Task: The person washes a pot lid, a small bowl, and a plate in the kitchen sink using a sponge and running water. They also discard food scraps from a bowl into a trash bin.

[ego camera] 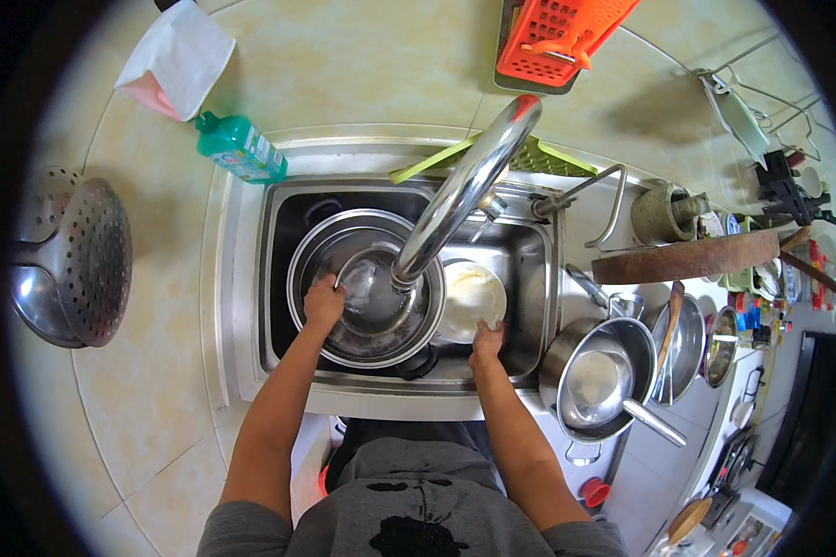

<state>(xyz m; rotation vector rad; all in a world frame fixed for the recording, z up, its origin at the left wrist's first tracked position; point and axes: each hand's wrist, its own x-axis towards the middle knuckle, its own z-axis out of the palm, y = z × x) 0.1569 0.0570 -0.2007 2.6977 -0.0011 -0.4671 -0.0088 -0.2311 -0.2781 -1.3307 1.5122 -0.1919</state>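
My left hand (324,304) grips the rim of a small metal bowl (374,292) with some water in it, below the curved chrome faucet (453,202). That bowl is inside a large steel pot (301,278) with a black handle, which stands in the left part of the steel sink (268,348). Over in the right part, my right hand (487,341) holds the near edge of a whitish round plate (472,299) with yellowish residue on it. The plate's left side is partly hidden by the pot.
A green detergent bottle (244,150) stands at the sink's back left corner. A green plastic rack (543,157) leans behind the faucet. To the right are a steel saucepan (554,369), more bowls, a thick wooden board (690,257) and a stone mortar (655,214).
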